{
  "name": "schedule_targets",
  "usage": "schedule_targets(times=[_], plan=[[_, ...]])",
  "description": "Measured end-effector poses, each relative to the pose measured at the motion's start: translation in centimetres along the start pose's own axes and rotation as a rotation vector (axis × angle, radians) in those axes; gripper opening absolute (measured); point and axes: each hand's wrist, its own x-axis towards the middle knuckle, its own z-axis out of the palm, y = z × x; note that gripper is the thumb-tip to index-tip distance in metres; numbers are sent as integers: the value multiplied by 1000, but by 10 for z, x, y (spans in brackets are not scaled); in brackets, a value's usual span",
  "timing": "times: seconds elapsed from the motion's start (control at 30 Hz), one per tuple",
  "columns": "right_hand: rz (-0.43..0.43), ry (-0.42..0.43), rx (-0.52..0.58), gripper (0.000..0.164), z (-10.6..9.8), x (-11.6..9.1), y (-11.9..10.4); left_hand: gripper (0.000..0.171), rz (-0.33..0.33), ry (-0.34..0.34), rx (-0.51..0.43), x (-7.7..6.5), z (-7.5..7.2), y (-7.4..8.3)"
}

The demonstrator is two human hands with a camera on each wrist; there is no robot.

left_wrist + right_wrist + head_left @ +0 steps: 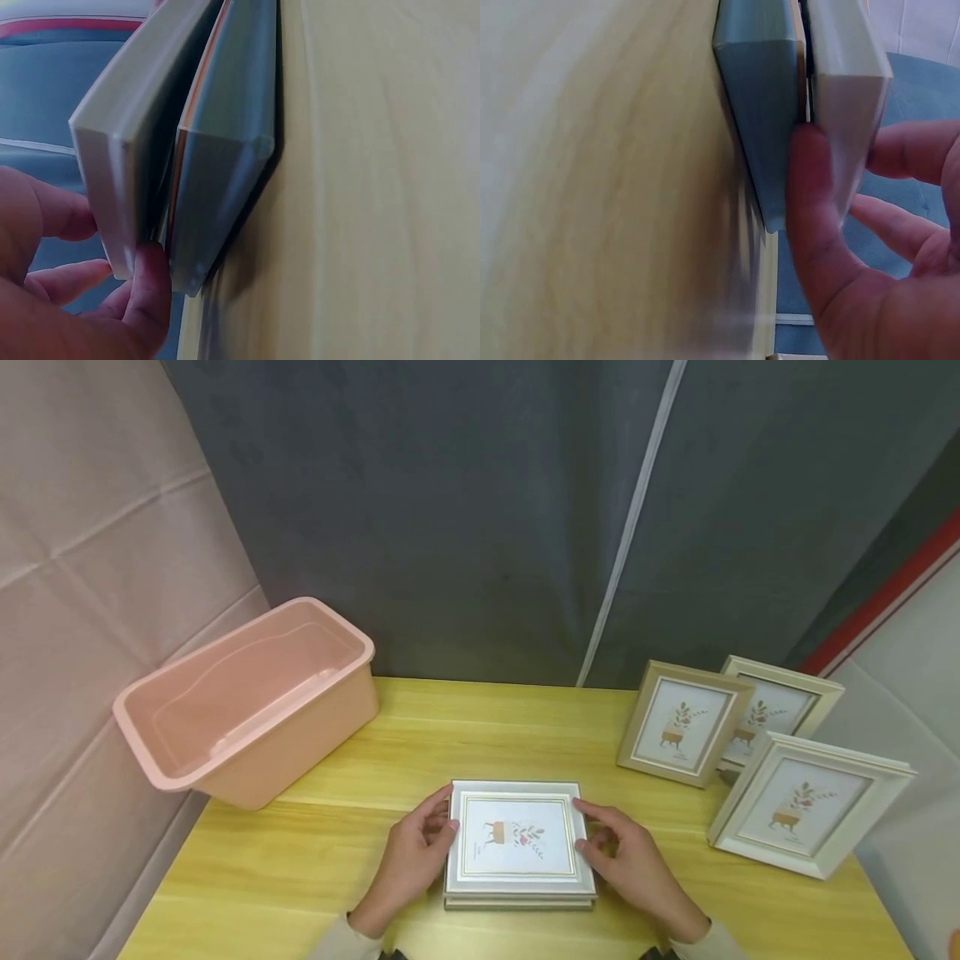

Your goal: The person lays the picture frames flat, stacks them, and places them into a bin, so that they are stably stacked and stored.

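A white picture frame (517, 881) with a thin gold inner line lies face up in front of me, its potted-plant print turned sideways. Under it is a second frame (225, 172), whose edge shows along the near side. My left hand (412, 856) grips the upper frame by its left side, and my right hand (630, 860) grips the opposite side. Both wrist views show a narrow gap between the two frames, with a fingertip of each hand at it. The lower frame (757, 97) sits close over the wooden table (330, 860).
A pink plastic bin (322, 739) stands at the back left by the fabric wall. On the right, three more picture frames stand upright: a tan one (637, 727), a cream one (821, 697) behind it, and a white one (862, 814) nearer the table's right edge.
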Motion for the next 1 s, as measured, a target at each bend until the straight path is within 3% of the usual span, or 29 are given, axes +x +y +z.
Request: schedule_targets(times=[0.23, 0.4, 0.73, 1.0], plan=[[-28, -27, -69, 60, -2, 3, 5, 54, -2, 7, 40, 2, 1, -2], [4, -48, -97, 67, -4, 1, 4, 55, -33, -5, 32, 1, 1, -4], [67, -42, -107, 69, -3, 0, 1, 58, -19, -34, -15, -1, -2, -3], [31, -64, -85, 66, -7, 2, 2, 57, -44, -32, 14, 0, -1, -3]])
